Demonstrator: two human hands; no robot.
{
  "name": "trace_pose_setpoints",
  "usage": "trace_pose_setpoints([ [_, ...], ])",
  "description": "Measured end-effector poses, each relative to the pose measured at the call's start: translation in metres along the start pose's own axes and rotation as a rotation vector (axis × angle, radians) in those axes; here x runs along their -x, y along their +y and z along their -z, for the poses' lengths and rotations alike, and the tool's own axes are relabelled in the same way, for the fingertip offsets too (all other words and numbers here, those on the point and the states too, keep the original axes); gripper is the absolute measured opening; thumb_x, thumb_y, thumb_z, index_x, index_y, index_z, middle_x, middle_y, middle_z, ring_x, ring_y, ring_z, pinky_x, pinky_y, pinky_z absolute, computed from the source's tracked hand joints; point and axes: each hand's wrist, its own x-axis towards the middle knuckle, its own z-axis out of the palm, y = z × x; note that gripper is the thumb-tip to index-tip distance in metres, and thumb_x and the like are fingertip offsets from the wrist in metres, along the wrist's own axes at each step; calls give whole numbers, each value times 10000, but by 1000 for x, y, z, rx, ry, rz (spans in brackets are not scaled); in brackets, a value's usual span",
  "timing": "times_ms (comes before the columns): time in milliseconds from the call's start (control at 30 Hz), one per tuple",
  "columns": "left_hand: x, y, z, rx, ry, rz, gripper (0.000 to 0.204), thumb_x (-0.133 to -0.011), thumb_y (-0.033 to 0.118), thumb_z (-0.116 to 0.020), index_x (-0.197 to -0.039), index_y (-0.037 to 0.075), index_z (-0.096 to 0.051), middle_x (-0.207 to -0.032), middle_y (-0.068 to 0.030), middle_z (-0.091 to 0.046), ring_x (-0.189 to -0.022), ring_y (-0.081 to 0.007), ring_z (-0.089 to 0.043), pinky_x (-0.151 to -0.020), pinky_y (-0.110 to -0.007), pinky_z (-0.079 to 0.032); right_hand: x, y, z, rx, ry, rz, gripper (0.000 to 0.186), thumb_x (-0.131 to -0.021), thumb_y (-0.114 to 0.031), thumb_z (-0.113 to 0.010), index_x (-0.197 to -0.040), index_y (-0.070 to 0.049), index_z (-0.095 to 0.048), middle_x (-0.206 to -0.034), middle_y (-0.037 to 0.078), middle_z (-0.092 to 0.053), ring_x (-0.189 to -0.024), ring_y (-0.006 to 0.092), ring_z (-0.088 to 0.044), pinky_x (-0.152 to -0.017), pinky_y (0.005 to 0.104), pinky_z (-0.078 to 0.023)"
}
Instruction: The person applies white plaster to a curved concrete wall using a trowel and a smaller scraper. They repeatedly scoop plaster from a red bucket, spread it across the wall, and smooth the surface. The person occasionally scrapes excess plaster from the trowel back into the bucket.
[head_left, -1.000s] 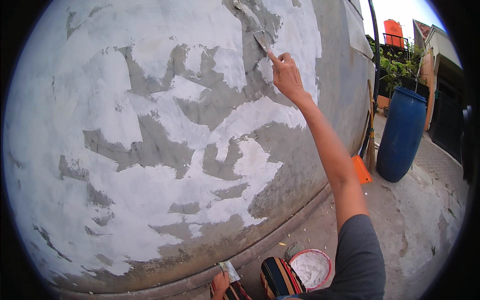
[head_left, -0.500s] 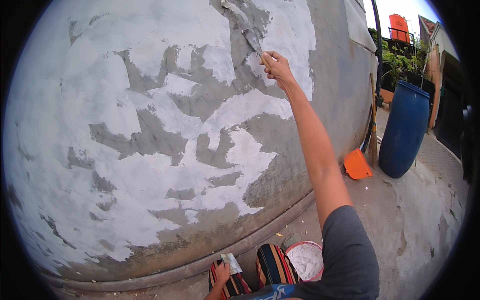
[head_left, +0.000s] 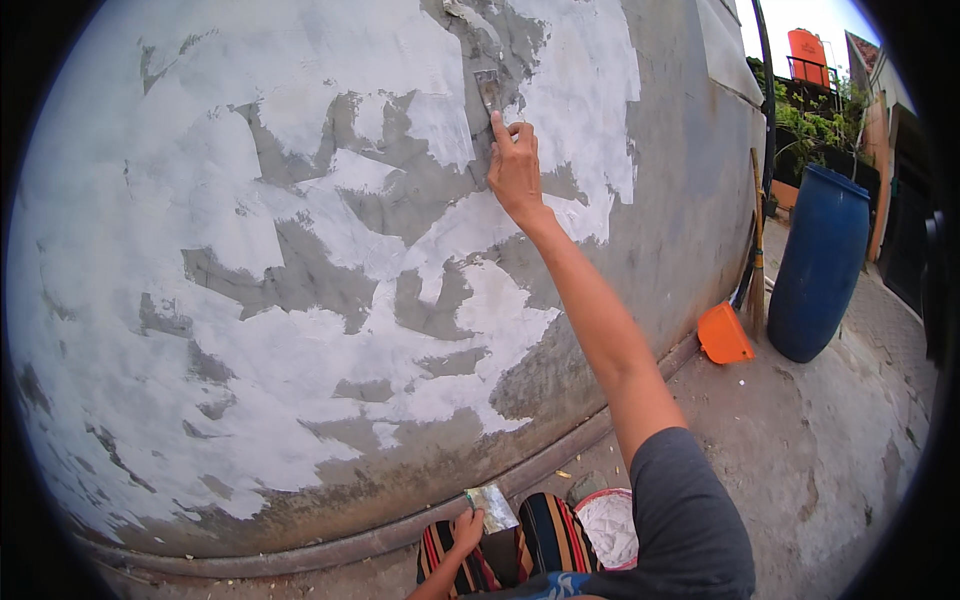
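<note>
My right hand (head_left: 515,165) is raised high and grips a putty knife (head_left: 488,88), its blade pressed flat against the grey wall (head_left: 300,280) on a bare grey patch between white filler patches. My left hand (head_left: 466,528) hangs low by my knees and holds a second small scraper (head_left: 492,505) smeared with white filler. A bucket of white filler (head_left: 608,520) stands on the ground just right of my striped trousers (head_left: 545,535).
A blue barrel (head_left: 818,265) stands at the right by the wall's end, with an orange dustpan (head_left: 724,335) and a broom handle (head_left: 757,240) beside it. A concrete kerb (head_left: 560,455) runs along the wall's base. Rough concrete ground (head_left: 820,450) spreads to the right.
My right hand has drawn the putty knife down the wall from the top edge of view. The view has tilted, so the wall and barrel sit lower.
</note>
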Motion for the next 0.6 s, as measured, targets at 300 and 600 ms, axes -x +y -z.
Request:
trace_pose_setpoints([
  [300, 13, 4, -9, 480, -110, 229, 407, -959, 354, -493, -1044, -32, -589, -1020, -173, -642, -998, -301, -588, -868, -385, -413, 31, -19, 117, -374, -347, -274, 362, -962, -113, -542, -1315, -34, -531, -963, 106, -602, -671, 143, -551, -624, 290, -474],
  [600, 21, 192, 70, 1154, -180, -151, 412, -1013, 292, -475, -1331, 36, -416, -1279, -57, -535, -1161, -197, -514, -1002, -375, -370, 333, -130, 220, -1389, -1076, -1409, 357, -936, -218, -627, -1205, -98, -425, -975, 50, -621, -786, 89, -565, -656, 222, -448],
])
